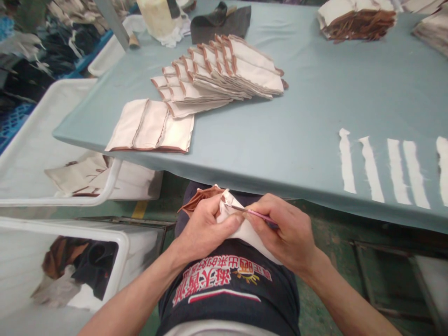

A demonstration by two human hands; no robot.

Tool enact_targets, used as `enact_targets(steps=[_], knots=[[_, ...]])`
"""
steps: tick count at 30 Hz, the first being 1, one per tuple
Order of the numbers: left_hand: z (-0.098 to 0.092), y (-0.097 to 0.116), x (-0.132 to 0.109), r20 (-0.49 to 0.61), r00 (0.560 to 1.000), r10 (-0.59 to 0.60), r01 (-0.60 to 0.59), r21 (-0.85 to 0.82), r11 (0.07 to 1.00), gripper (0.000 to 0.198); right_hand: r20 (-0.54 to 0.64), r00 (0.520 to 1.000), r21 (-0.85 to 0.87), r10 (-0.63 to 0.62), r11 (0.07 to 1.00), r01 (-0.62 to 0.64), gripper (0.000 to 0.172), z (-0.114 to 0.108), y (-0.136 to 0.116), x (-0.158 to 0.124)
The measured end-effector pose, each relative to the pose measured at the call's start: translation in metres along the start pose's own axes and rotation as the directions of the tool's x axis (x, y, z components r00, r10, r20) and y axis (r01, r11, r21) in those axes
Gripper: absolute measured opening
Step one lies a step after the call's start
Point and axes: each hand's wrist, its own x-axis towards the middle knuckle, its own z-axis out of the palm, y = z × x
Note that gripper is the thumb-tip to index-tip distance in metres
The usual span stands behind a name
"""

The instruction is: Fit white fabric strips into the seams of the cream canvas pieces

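Note:
Above my lap, my left hand [206, 226] is closed on a cream fabric piece [255, 239], its thumb pressing on the cloth. Brown cloth [201, 198] shows beyond the fingers. My right hand [285, 228] grips a slim pink-handled tool [261, 215] with a thin metal tip. That tip touches the upper edge of the cream cloth, close to my left thumb and fingers. Whether it is a seam ripper or small scissors I cannot tell. Part of the fabric is hidden behind both hands.
On the blue-green table [308, 93] lie a fanned stack of cream, brown-edged pieces [224, 70], one flat stitched piece [149, 125] and several white strips [397, 170]. A brown-cream bundle [357, 23] sits farther back. White bins [31, 203] holding cloth stand at left.

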Motion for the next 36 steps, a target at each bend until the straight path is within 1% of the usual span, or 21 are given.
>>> enact_targets(steps=[3, 5, 9, 11, 14, 17, 20, 23, 25, 28, 32, 34, 36], knots=[[0.007, 0.002, 0.0, -0.045, 0.999, 0.021, -0.025, -0.099, 0.995, 0.016, -0.064, 0.994, 0.019, 0.084, 0.996, -0.083, 0.013, 0.001, -0.006, 0.001], [0.01, 0.004, 0.001, -0.063, 0.998, 0.031, -0.039, -0.133, 0.99, 0.015, -0.106, 0.985, 0.039, 0.134, 0.991, -0.13, 0.012, 0.002, -0.008, 0.0], [0.009, 0.007, 0.002, -0.043, 0.998, 0.052, -0.056, -0.088, 0.995, 0.013, -0.135, 0.978, 0.055, 0.158, 0.987, -0.152, 0.012, 0.003, -0.009, -0.002], [0.006, 0.008, 0.002, -0.038, 0.998, 0.057, -0.059, -0.061, 0.996, 0.014, -0.122, 0.981, 0.039, 0.152, 0.988, -0.148, 0.011, 0.003, -0.009, -0.001], [0.003, 0.01, 0.001, -0.041, 0.999, 0.026, -0.027, -0.022, 0.999, 0.017, -0.087, 0.988, -0.009, 0.131, 0.991, -0.133, 0.01, 0.0, -0.01, 0.0], [0.002, 0.012, -0.002, -0.046, 0.999, 0.007, -0.007, 0.015, 1.0, 0.019, -0.055, 0.995, -0.04, 0.081, 0.996, -0.083, 0.011, -0.002, -0.009, 0.001], [0.002, 0.013, -0.004, -0.059, 0.998, 0.011, -0.009, 0.038, 0.999, 0.019, -0.051, 0.997, -0.088, -0.058, 0.995, 0.053, 0.011, -0.003, -0.006, 0.0], [0.0, 0.012, -0.004, -0.051, 0.997, 0.06, -0.057, 0.069, 0.996, 0.013, -0.024, 0.974, -0.205, -0.226, 0.955, 0.216, 0.017, -0.006, -0.001, -0.003], [-0.001, 0.011, -0.004, -0.037, 0.995, 0.094, -0.091, 0.076, 0.993, 0.008, 0.008, 0.958, -0.266, -0.287, 0.923, 0.279, 0.022, -0.009, 0.002, -0.006], [-0.003, 0.01, -0.005, -0.032, 0.993, 0.111, -0.108, 0.097, 0.989, 0.005, 0.038, 0.945, -0.301, -0.324, 0.898, 0.32, 0.024, -0.012, 0.004, -0.007], [-0.003, 0.01, -0.006, -0.012, 0.992, 0.122, -0.119, 0.129, 0.984, 0.006, 0.041, 0.926, -0.307, -0.377, 0.877, 0.37, 0.018, -0.013, 0.005, -0.006], [-0.002, 0.009, -0.007, -0.017, 0.989, 0.148, -0.144, 0.155, 0.977, 0.009, 0.031, 0.926, -0.303, -0.377, 0.879, 0.368, 0.017, -0.012, 0.004, -0.007], [0.001, 0.008, -0.007, -0.053, 0.982, 0.184, -0.171, 0.191, 0.967, 0.014, 0.008, 0.938, -0.298, -0.348, 0.894, 0.334, 0.021, -0.009, 0.005, -0.009]])
